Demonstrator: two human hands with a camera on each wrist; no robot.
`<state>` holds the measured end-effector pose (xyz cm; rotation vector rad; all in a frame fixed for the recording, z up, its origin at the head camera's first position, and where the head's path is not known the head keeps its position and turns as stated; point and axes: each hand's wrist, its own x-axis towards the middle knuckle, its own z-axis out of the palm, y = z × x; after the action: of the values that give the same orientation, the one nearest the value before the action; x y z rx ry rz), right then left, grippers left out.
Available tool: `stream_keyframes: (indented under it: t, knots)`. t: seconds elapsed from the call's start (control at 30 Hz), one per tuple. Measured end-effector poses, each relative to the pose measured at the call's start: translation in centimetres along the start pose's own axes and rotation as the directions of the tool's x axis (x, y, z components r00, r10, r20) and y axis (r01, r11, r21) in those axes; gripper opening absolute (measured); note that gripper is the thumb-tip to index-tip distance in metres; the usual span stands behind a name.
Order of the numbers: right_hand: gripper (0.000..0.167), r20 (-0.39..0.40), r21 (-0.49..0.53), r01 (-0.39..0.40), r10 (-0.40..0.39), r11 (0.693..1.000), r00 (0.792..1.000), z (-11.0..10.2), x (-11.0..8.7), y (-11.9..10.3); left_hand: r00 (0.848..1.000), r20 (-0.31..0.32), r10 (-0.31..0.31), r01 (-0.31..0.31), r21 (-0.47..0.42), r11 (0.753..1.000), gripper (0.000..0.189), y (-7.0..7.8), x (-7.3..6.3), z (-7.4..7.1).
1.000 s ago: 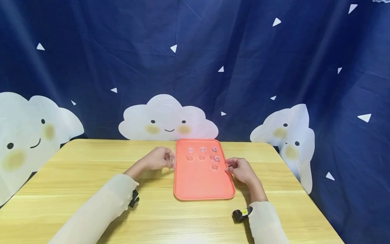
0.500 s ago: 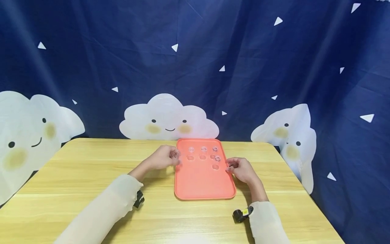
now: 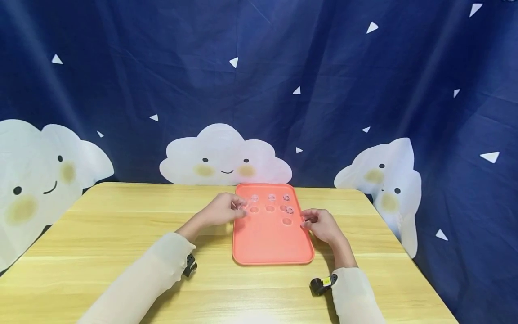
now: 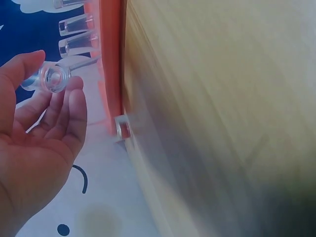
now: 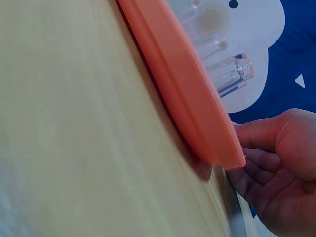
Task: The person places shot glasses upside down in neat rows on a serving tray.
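My left hand [image 3: 224, 208] reaches over the left edge of the coral tray [image 3: 271, 247], holding a small clear glass [image 4: 52, 79] between thumb and fingers. In the left wrist view the glass is tilted, one round end toward the camera. Several matching clear glasses [image 3: 271, 198] stand on the far part of the tray, most in a back row and one [image 3: 289, 210] nearer at the right. My right hand [image 3: 322, 226] holds the tray's right edge, thumb at the rim and fingers curled beside it, as the right wrist view shows.
The tray lies on a pale wooden table [image 3: 121, 216], its far end at the table's back edge. Behind hangs a dark blue curtain [image 3: 194, 67] with white clouds. A small clear piece [image 4: 122, 127] shows by the tray's far end in the left wrist view.
My left hand has moved right, carrying the clear glass from beside the tray to over its left edge. My right hand has stayed at the right edge; the standing glasses have not moved.
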<state>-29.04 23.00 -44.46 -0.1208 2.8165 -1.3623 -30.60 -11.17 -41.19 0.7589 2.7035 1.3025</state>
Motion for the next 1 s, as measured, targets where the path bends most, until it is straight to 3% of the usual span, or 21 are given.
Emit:
stream_keyframes:
  t: [0.23, 0.6, 1.0]
  knots:
    - [0.032, 0.002, 0.0, -0.003, 0.003, 1.0, 1.0, -0.1, -0.1, 0.0, 1.0, -0.022, -0.018, 0.017, -0.045, 0.999, 0.03, 0.4, 0.4, 0.7]
    - [0.032, 0.007, -0.004, -0.003, 0.003, 1.0, 1.0, -0.2, 0.1, 0.0, 0.996, -0.089, 0.029, -0.034, -0.051, 0.998, 0.022, 1.4, 1.1, 1.5]
    - [0.032, 0.005, 0.0, -0.003, 0.003, 1.0, 1.0, -0.2, 0.1, 0.0, 0.994, -0.077, 0.077, -0.081, -0.059, 0.995, 0.02, 1.8, 1.8, 2.8]
